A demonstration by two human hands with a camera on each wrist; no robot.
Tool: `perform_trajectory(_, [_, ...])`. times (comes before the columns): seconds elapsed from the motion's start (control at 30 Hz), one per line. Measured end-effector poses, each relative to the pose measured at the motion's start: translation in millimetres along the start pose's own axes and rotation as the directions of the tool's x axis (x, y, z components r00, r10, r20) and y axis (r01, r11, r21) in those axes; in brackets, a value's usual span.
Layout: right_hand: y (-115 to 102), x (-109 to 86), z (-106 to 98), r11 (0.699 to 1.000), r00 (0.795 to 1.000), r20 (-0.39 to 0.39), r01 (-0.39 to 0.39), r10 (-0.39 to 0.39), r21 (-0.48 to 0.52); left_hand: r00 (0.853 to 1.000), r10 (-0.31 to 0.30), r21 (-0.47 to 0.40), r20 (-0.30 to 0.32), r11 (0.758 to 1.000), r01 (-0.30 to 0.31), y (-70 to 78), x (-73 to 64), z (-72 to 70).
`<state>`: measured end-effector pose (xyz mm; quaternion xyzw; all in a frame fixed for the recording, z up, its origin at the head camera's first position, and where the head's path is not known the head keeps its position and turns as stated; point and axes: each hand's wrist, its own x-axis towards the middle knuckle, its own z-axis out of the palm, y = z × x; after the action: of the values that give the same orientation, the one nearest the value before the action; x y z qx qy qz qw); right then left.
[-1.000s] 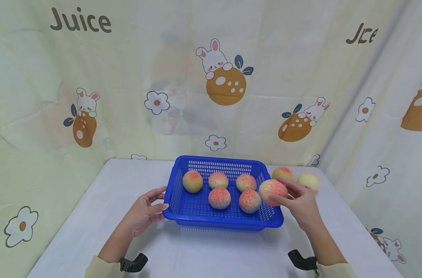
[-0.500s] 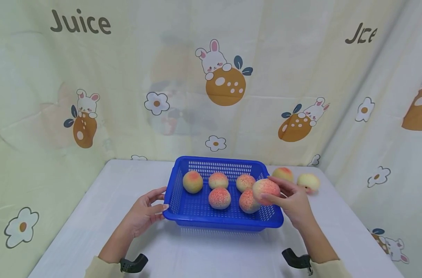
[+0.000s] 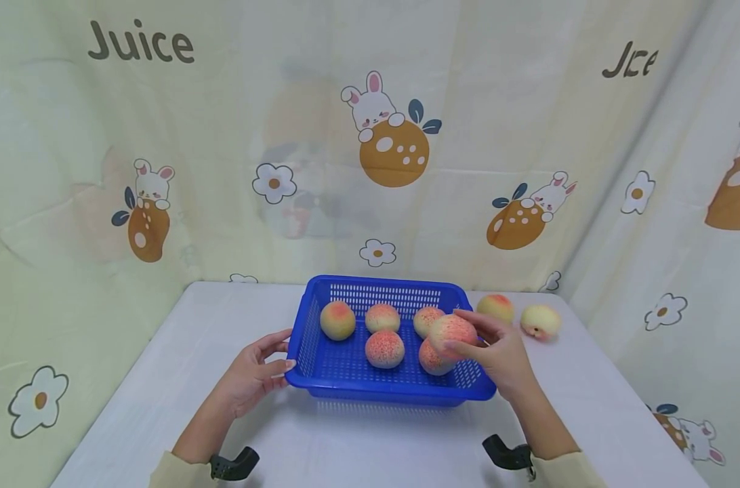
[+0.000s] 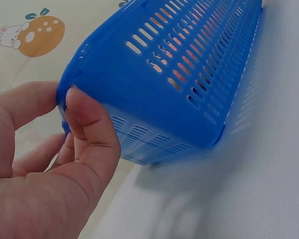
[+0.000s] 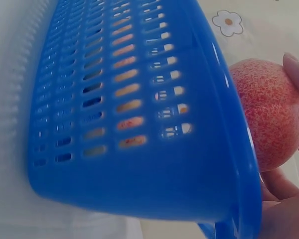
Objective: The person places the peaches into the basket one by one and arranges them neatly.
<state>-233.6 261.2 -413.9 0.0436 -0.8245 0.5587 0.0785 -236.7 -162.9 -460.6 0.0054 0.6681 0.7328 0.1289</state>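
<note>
A blue perforated plastic basket (image 3: 382,390) stands on the table with several peaches in it, among them a yellowish one (image 3: 337,320) at the left and a speckled red one (image 3: 385,349) near the middle. My left hand (image 3: 254,376) pinches the basket's left rim between thumb and fingers; the left wrist view shows the thumb against the blue wall (image 4: 139,84). Above the basket's right side, my right hand (image 3: 501,352) holds a pink-red peach (image 3: 451,332) by thumb and fingers. That peach partly covers two others behind and below it. In the right wrist view the held peach (image 5: 269,114) shows beyond the rim.
To the right of the basket, two more peaches lie on the white table (image 3: 370,447): one orange-topped (image 3: 495,306), one pale yellow (image 3: 541,321). A printed curtain (image 3: 321,135) hangs behind the table, and another stretch runs along the right.
My right hand has moved left with the peach, from the basket's right rim to over its right-hand peaches. The left hand and basket have stayed in place.
</note>
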Motion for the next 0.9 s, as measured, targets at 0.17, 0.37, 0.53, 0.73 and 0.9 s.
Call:
perform_trajectory(0.17, [-2,1.8,5,1.000,1.000,0.017,-0.016,0.015,0.004,1.000,0.000,-0.002,0.002,1.000,0.000,0.4,-0.6,0.3])
perform_trajectory(0.37, [-4,4.8,13,0.999,0.999,0.021,-0.029,0.029,-0.014,1.000,0.001,-0.012,0.004,1.000,-0.001,0.8,-0.6,0.0])
perform_trajectory(0.53, [-6,7.3,19,1.000,0.999,0.028,-0.027,0.027,0.005,1.000,0.001,-0.008,-0.002,1.000,-0.001,0.3,-0.3,0.1])
perform_trajectory(0.73, [-9,10.0,28,1.000,0.998,0.057,-0.025,0.025,0.015,1.000,0.002,-0.004,-0.008,1.000,-0.002,-0.1,-0.1,0.4])
perform_trajectory(0.9, [-11,12.3,36,0.999,0.997,0.076,-0.014,0.011,0.045,1.000,0.001,-0.003,-0.007,1.000,-0.001,0.1,-0.2,0.2])
